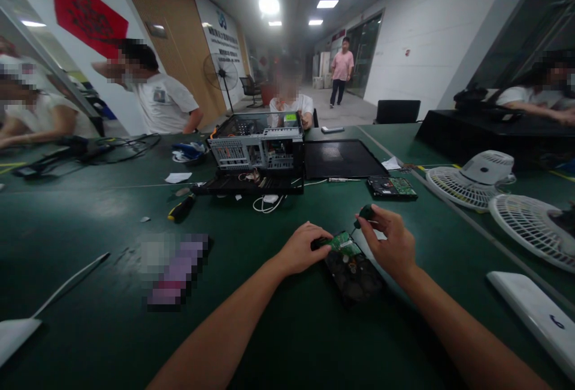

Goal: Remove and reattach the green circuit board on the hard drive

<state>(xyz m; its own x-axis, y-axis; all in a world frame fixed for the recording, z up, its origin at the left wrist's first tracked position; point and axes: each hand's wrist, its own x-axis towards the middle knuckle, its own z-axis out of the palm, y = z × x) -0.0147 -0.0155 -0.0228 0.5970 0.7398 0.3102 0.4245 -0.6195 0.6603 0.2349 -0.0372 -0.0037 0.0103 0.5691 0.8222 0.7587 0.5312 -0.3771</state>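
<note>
On the green counter (287, 330), close to the person, lies a dark drive (359, 282) with a green board (345, 244) tilted up at its far end. The left hand (300, 249) is curled, its fingertips closed on the board's left edge. The right hand (392, 240) pinches a screwdriver (365, 213) by its dark green handle between thumb and fingers; the thin shaft slants down toward the board (whether the tip touches cannot be told). Both forearms reach in from the bottom of the view. Farther back, in the middle of the counter, stands an open case (258, 144) with a black panel (341, 159) flat just to its right and a white cable (268, 202) coiled in front. Right of the panel lies a 2nd board (392, 187). 2 white fans (471, 183) lie on the right side, well apart from the hands. A yellow-and-black tool (182, 209) lies to the left, and a white slab (534, 315) sits at the near right edge. Other people sit or stand around the counter's far sides.
</note>
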